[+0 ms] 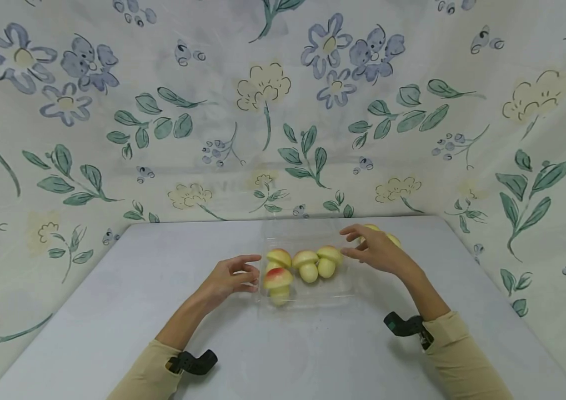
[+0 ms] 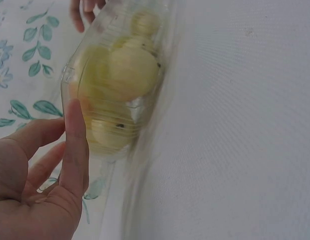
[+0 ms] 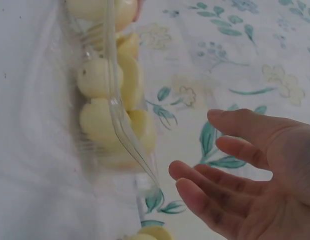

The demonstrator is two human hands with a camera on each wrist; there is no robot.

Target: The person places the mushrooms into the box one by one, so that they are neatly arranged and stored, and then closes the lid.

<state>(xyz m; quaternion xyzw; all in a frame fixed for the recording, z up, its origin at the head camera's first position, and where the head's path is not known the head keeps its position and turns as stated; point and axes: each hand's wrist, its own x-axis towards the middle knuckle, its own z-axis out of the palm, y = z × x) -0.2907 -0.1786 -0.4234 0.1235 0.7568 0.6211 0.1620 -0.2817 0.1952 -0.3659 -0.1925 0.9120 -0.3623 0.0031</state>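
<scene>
A clear plastic box (image 1: 320,291) stands at the middle of the table, its transparent lid (image 1: 302,228) seemingly folded back behind it. Several pale yellow mushroom-shaped pieces lie inside, among them a red-topped mushroom (image 1: 278,279) at front left and a yellow mushroom (image 1: 329,261) at the right. Against the box's left wall, my left hand (image 1: 233,278) rests with loosely bent fingers (image 2: 74,145). My right hand (image 1: 377,248) hovers by the right wall, its fingers spread and apart from the plastic in the right wrist view, with nothing held.
More yellow mushroom pieces (image 1: 394,240) lie on the table beyond my right hand, partly hidden by it. The white table (image 1: 302,355) meets a flower-patterned cloth (image 1: 213,139) at the back and sides.
</scene>
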